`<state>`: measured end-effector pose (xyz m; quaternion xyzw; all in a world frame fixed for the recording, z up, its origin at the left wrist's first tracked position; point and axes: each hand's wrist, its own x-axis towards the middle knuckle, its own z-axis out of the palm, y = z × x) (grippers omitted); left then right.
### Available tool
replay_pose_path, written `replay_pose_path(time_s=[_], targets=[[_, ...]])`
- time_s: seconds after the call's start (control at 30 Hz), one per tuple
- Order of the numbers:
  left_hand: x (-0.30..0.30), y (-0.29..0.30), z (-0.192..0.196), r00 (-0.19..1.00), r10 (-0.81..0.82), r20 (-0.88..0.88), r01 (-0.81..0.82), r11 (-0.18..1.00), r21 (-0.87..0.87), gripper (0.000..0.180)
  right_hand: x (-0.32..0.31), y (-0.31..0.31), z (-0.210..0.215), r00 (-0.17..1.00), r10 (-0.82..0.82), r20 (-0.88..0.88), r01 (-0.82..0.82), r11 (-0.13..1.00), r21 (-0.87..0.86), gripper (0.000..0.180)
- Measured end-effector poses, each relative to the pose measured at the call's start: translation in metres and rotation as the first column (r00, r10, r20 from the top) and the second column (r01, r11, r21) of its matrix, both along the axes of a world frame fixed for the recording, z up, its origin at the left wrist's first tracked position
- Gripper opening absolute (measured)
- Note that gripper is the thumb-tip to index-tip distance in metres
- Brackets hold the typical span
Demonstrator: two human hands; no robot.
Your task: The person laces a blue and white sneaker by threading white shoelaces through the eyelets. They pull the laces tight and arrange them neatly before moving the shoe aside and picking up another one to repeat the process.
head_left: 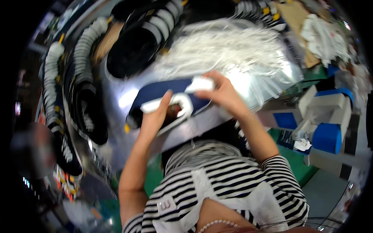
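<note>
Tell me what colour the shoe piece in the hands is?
Dark navy blue with a white trim, seen in the head view: the flat shoe upper piece held by both hands.

- Left hand (pixel 154 116): fingers closed on the white trim at the near end of a navy shoe upper (pixel 165 93).
- Right hand (pixel 219 91): grips a white tab (pixel 200 83) at the far end of the same upper.
- The upper lies on a shiny metal work surface (pixel 116 97).
- A heap of white strips (pixel 229 50) sits just beyond the hands.
- Rows of dark shoe uppers (pixel 83 105) with white trim curve round the left and top.
- Blue-and-white boxes (pixel 326 128) stand to the right.
</note>
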<state>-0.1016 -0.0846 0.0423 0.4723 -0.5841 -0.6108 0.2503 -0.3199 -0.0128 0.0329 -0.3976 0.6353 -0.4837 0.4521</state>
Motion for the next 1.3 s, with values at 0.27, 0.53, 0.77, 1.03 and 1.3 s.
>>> replay_pose_path(time_s=[0.27,0.53,0.77,1.03,1.3], targets=[[0.022,0.005,0.013,0.812,-0.324,0.485,0.523,0.772,-0.361,0.029,0.000,-0.008,-0.027,0.966,-0.171,0.195,0.190,0.978,-0.083,0.026],[0.010,0.023,0.016,0.899,-0.088,0.429,0.389,0.611,-0.689,0.020,0.025,0.024,-0.015,0.916,0.199,0.349,-0.250,0.962,0.106,0.026],[0.019,0.012,0.047,0.957,0.078,0.281,0.194,0.547,-0.814,0.016,0.020,0.095,-0.011,0.859,0.489,-0.149,-0.468,0.870,0.154,0.015],[0.025,0.016,0.042,0.921,-0.157,0.358,0.348,0.744,-0.570,0.022,0.002,0.165,-0.017,0.888,0.435,-0.147,-0.428,0.900,0.079,0.009],[0.030,0.019,0.013,0.704,-0.221,0.675,0.612,0.671,-0.419,0.026,0.029,0.033,0.002,0.955,0.242,-0.168,-0.283,0.914,-0.289,0.012]])
